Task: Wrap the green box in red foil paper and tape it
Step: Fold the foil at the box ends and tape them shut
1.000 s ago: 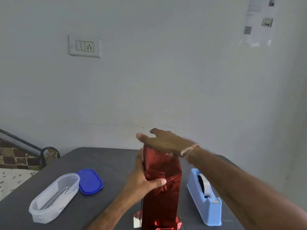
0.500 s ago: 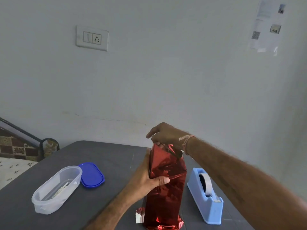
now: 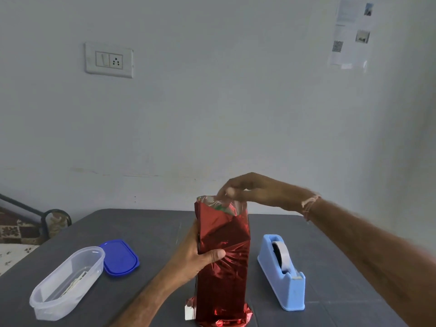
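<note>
A tall box wrapped in red foil paper [image 3: 224,267] stands upright near the front of the dark grey table [image 3: 153,230]. Its top end gapes open, with a bit of green showing inside the silvery foil rim [image 3: 219,205]. My left hand [image 3: 198,256] grips the box's left side at mid height, thumb across the front. My right hand [image 3: 250,190] hovers over the top and pinches the far foil edge with curled fingers. A light blue tape dispenser [image 3: 282,272] stands just right of the box.
A clear oval plastic container [image 3: 68,282] lies at the front left, its blue lid [image 3: 120,257] beside it. A metal bed frame [image 3: 44,218] shows past the table's left edge. The wall rises close behind the table.
My right hand went from lying flat on the box top to lifting and pinching the foil's upper edge, so the top now stands open. My left hand kept its grip.
</note>
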The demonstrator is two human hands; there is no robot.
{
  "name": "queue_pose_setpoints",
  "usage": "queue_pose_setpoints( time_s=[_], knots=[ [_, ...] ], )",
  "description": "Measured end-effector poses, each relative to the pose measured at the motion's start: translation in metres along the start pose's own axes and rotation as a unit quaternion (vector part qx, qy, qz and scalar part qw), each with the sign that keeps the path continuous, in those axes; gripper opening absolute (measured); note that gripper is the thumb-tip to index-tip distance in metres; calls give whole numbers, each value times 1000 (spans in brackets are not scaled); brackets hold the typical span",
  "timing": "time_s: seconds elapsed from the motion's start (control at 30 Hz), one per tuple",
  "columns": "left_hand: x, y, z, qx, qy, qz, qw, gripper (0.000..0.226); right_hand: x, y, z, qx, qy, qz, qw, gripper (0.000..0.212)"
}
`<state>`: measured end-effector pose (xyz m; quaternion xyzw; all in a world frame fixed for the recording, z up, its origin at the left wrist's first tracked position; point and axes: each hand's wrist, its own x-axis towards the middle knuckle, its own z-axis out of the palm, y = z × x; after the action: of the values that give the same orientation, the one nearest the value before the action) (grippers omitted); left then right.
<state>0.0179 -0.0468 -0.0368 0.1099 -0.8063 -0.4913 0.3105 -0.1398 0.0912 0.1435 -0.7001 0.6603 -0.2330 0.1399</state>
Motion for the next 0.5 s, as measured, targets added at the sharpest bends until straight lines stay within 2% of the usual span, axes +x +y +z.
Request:
queue_pose_setpoints(
  time_s=[0.07,0.2,0.27,0.33,0.37,0.43,0.5],
  knots=[
    [0,5,0,-3,-2,-1,1000,85,-6,6,-8,-61,-15,-12,998,24],
    [1,6,1,9,-8,-7,1000,86,-14,7,-28,-156,-77,21,985,56],
    [1,5,0,19,-8,-13,1000,82,-15,12,-31,-156,-118,42,980,56],
    [1,5,-1,29,-8,-19,999,75,-13,16,-25,-166,-134,55,975,46],
    [0,5,-1,30,-8,-20,999,74,-10,19,-20,-171,-120,50,977,34],
    [0,4,-2,24,-11,-20,999,76,-3,28,-12,-166,-35,-2,985,11],
    [0,5,-2,14,-8,-19,1000,79,-1,32,-13,-145,71,-33,986,8]
  ],
)
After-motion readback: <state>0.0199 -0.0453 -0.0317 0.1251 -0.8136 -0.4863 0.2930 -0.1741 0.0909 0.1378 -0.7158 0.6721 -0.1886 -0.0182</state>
